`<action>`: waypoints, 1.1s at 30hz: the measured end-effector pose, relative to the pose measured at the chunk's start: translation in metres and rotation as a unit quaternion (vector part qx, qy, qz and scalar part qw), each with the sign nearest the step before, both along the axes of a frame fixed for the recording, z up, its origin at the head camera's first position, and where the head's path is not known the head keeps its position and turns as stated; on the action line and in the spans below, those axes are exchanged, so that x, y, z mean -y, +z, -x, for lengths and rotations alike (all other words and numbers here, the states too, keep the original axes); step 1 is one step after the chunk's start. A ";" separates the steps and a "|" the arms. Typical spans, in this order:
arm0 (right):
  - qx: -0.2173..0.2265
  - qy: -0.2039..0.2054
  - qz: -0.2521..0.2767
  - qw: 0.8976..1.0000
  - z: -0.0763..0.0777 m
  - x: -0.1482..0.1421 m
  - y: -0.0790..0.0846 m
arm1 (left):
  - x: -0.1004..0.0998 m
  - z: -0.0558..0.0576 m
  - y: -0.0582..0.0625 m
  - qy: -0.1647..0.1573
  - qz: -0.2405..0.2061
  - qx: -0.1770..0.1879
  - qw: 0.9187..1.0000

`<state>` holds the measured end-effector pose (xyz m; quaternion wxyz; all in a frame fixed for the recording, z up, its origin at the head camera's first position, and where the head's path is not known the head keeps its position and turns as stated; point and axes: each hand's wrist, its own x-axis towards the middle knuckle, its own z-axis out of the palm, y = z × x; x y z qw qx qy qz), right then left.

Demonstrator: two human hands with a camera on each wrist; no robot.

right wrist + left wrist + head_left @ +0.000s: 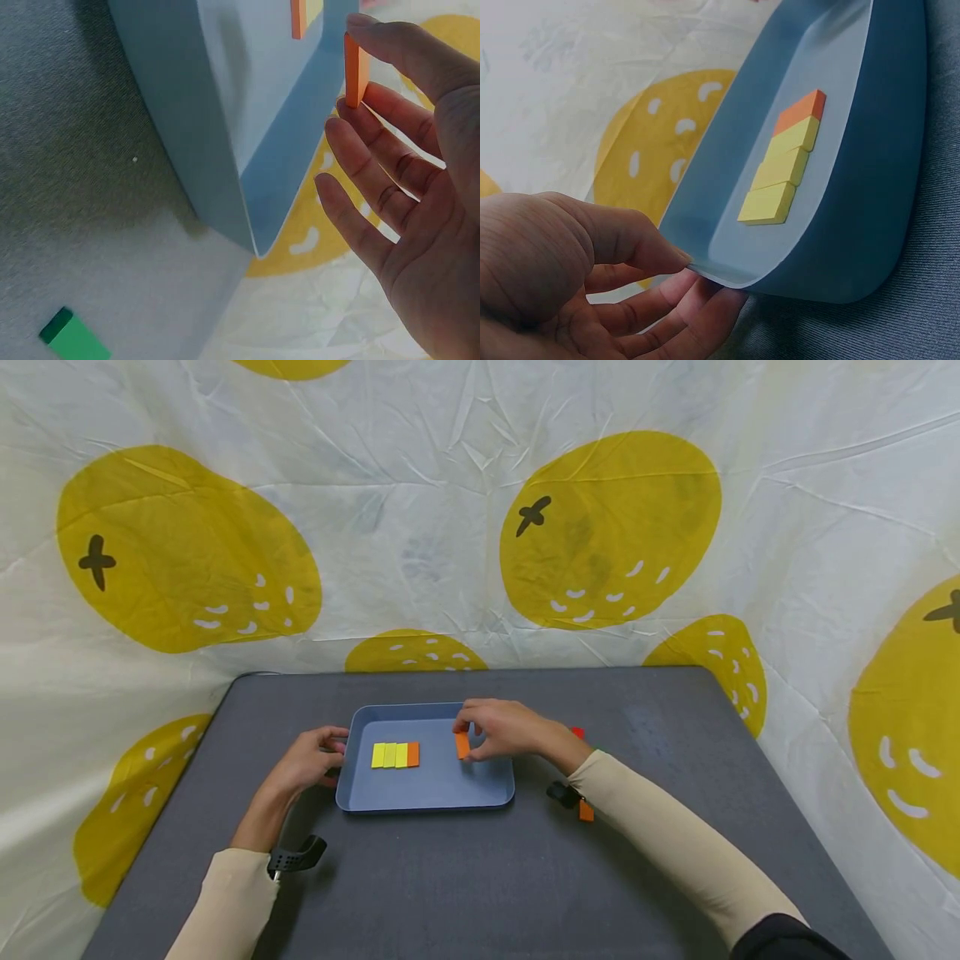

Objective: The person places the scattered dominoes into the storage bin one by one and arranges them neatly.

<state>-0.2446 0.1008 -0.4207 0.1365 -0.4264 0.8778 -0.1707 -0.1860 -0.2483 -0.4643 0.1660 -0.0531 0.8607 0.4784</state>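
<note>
My right hand (506, 727) pinches an orange block (355, 71) between thumb and fingertips, over the right part of a blue tray (442, 797). In the right wrist view the block stands on edge, with the other fingers spread beside it. My left hand (303, 764) grips the tray's left rim, thumb on top and fingers underneath, as the left wrist view shows. Inside the tray lies a tight row: several yellow blocks (389, 756) with one orange block (801, 112) at the right end.
Right of the tray, partly behind my right arm, a red block (577, 732) and another orange block (586, 811) lie on the dark grey table (450, 885). A green block (79, 341) shows in the right wrist view. A lemon-print curtain (420, 543) hangs behind the table.
</note>
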 end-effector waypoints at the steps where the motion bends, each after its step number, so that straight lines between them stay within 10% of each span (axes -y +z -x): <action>1: -0.005 0.001 -0.006 1.000 0.001 0.003 -0.001 | 0.000 0.000 0.000 0.001 0.000 0.000 1.000; 33: -0.084 0.020 -0.140 0.986 0.015 0.079 -0.035 | -0.001 0.001 -0.005 0.006 0.010 -0.004 1.000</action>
